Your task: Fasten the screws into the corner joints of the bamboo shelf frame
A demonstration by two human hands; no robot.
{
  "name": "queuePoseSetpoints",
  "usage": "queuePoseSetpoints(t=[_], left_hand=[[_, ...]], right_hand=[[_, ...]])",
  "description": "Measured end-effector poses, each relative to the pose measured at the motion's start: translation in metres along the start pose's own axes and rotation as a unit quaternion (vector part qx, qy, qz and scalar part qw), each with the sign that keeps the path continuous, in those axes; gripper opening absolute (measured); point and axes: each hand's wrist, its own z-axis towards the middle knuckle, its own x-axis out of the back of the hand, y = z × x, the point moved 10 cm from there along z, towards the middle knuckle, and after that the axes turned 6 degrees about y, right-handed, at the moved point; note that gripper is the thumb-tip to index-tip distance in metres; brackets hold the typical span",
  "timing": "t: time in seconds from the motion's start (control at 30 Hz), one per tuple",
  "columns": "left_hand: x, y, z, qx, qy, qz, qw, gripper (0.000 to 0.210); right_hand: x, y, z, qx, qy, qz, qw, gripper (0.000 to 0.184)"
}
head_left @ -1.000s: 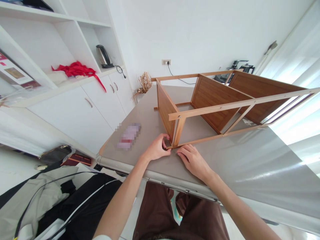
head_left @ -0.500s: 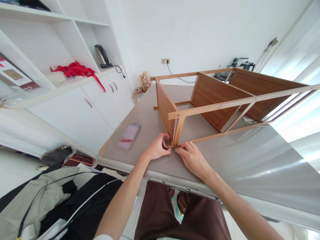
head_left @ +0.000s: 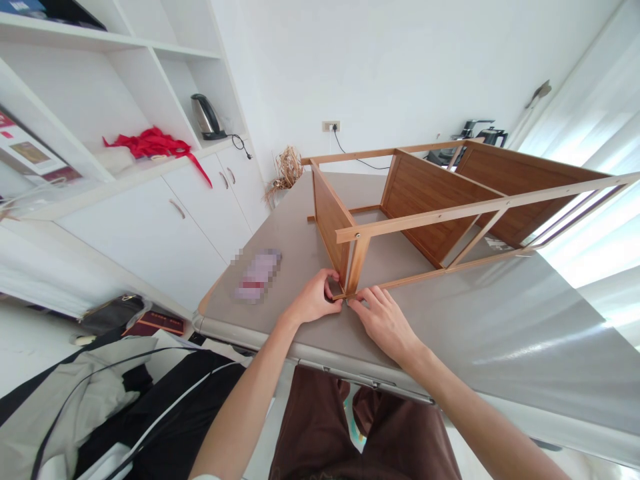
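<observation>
1. Head view, containers: white shelving unit (head_left: 90,87) held a kettle (head_left: 206,117) in a right-hand compartment, red ribbon (head_left: 153,143) in the wider one beside it, ribbon end hanging over the front edge. Box (head_left: 33,150) stood at far left, partly cut off.
2. Dried stalks (head_left: 287,167) rose beyond the far left end of the surface (head_left: 450,320); their holder was mostly hidden.
3. Wooden rack (head_left: 430,187) lay on its side on the surface. Long axis ran from near left to right and away, toward the curtain (head_left: 595,220). Shelf panels stood on edge, across that axis; leg ends pointed left.
4. Left hand (head_left: 314,297): curled, thumb and fingers gripping the rack's near lower left corner.
5. Right hand (head_left: 383,317): half-curled, just beside that corner, thumb and forefinger drawn together at a small shiny piece (head_left: 347,302). Couldn't make out whether they gripped it.
6. Pixelated item (head_left: 257,275) lay left of the rack, apart from both hands.
</observation>
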Motion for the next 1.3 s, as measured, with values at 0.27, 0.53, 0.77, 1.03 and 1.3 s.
queuePoseSetpoints(t=[0.27, 0.53, 0.77, 1.03, 1.3], left_hand=[[0.001, 0.002, 0.000, -0.006, 0.003, 0.001, 1.000, 0.052], [0.000, 0.000, 0.000, -0.001, -0.002, 0.004, 1.000, 0.051], [0.001, 0.001, 0.000, -0.005, 0.000, -0.001, 1.000, 0.051], [0.000, 0.001, 0.000, -0.002, 0.002, -0.001, 1.000, 0.052], [0.001, 0.001, 0.001, -0.011, 0.004, 0.002, 1.000, 0.051]], right_hand=[[0.002, 0.014, -0.004, -0.060, 0.022, 0.055, 0.996, 0.016], [-0.005, 0.022, -0.005, -0.084, 0.024, 0.128, 0.988, 0.018], [0.003, 0.016, -0.007, -0.062, 0.014, 0.148, 0.987, 0.022], [-0.003, 0.011, -0.003, -0.045, 0.015, 0.115, 0.992, 0.023], [-0.006, 0.010, -0.001, -0.040, 0.016, 0.111, 0.993, 0.024]])
